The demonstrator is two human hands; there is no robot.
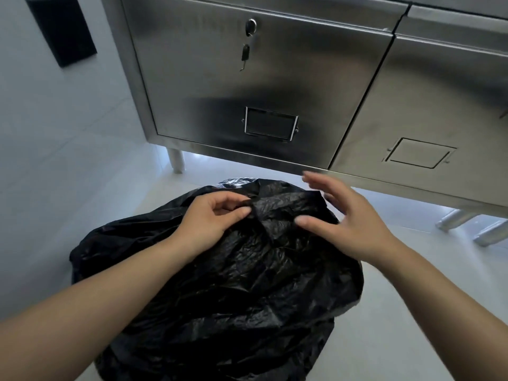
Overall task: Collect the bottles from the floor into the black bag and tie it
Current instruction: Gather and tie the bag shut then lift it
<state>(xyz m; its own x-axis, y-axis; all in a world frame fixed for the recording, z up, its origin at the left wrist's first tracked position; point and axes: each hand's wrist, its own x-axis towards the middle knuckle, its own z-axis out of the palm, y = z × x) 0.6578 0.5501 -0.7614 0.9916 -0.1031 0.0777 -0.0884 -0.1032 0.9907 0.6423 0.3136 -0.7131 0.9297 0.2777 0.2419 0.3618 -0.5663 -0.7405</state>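
A bulging black bag [233, 284] of crinkled plastic sits on the pale floor in front of me. My left hand [211, 218] pinches a fold of the bag's top edge between thumb and fingers. My right hand [343, 221] hovers at the right of that gathered top with fingers spread, its thumb touching the plastic and nothing gripped. No bottles show; the bag hides whatever is inside it.
A stainless steel cabinet [261, 86] on short legs [176, 160] stands just behind the bag, with a lock and key on its door. A white tiled wall [55, 133] with a dark square panel [61, 30] is to the left. Pale floor [398, 312] lies to the right.
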